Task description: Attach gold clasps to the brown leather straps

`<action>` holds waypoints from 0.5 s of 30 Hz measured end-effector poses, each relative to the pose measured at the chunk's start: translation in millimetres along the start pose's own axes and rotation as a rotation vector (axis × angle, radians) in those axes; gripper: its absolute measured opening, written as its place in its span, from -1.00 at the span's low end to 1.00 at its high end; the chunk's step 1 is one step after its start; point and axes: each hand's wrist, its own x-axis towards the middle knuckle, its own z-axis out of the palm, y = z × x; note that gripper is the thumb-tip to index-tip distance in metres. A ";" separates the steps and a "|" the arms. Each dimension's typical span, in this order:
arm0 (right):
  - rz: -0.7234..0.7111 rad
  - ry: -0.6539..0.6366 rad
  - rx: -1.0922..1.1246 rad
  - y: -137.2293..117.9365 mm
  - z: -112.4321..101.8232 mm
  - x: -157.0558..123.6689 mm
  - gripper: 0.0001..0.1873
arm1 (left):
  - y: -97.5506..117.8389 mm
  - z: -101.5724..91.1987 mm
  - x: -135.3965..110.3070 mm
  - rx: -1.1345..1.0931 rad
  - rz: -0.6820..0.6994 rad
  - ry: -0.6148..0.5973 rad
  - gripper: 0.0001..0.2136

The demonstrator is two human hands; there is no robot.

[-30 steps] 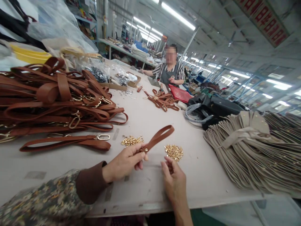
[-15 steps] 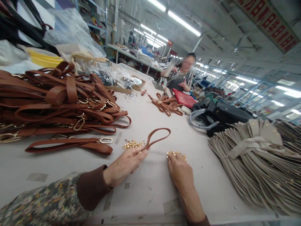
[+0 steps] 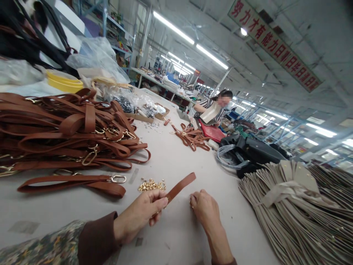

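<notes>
My left hand (image 3: pixel 147 208) is closed around a brown leather strap (image 3: pixel 182 185), pinching it between thumb and fingers. The strap's free end slants up and to the right, its flat face toward me. Just beyond that hand lies a small heap of gold-coloured metal fittings (image 3: pixel 151 185). My right hand (image 3: pixel 205 208) is a little apart from the strap, low over the table, with thumb and fingertips pinched together. A tiny gold-coloured glint shows at those fingertips; its exact shape is too small to tell. The second heap of fittings is hidden, apparently behind this hand.
Brown straps with gold clasps (image 3: pixel 68 129) are piled at left, one strap (image 3: pixel 74 182) lying in front. More straps (image 3: pixel 190 136) lie farther back, near a person (image 3: pixel 212 106) holding a pale piece. Black bags (image 3: pixel 245 149) and a bundle of grey-beige pieces (image 3: pixel 292 206) occupy the right.
My right hand has drawn back from the gold fittings, fingers pinched. The strap in my left hand has turned from an open loop to its flat side. The view has shifted.
</notes>
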 end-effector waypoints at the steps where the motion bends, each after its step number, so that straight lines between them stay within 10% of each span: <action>1: -0.001 -0.004 0.001 -0.6 -0.1 1.1 -0.64 | 1.0 0.6 0.0 -0.003 0.005 0.013 -0.59; 15: 0.120 -0.022 0.165 -6.3 -8.6 7.2 -0.74 | -9.8 3.3 4.2 0.076 0.031 -0.005 -0.65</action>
